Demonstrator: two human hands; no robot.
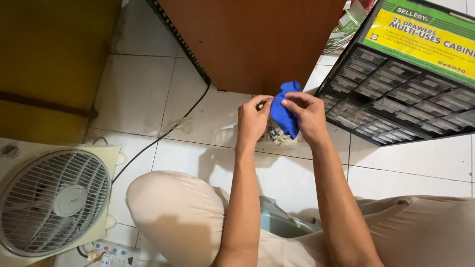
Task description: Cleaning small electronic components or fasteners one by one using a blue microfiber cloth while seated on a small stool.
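My right hand (305,114) pinches a crumpled blue cloth (285,110) held up in front of me. My left hand (252,118) is closed beside it, fingertips at the cloth's left edge, gripping something small that I cannot make out. Just below both hands a clear plastic tray (225,137) with several small pale parts lies on the white tiled floor (148,94). My knees in beige trousers frame the bottom of the view.
A black multi-drawer cabinet (401,104) with clear drawers lies at the right. A brown wooden panel (252,39) stands ahead. A white box fan (52,198) sits at lower left, with a black cable (168,131) across the tiles. A grey container (279,222) rests between my legs.
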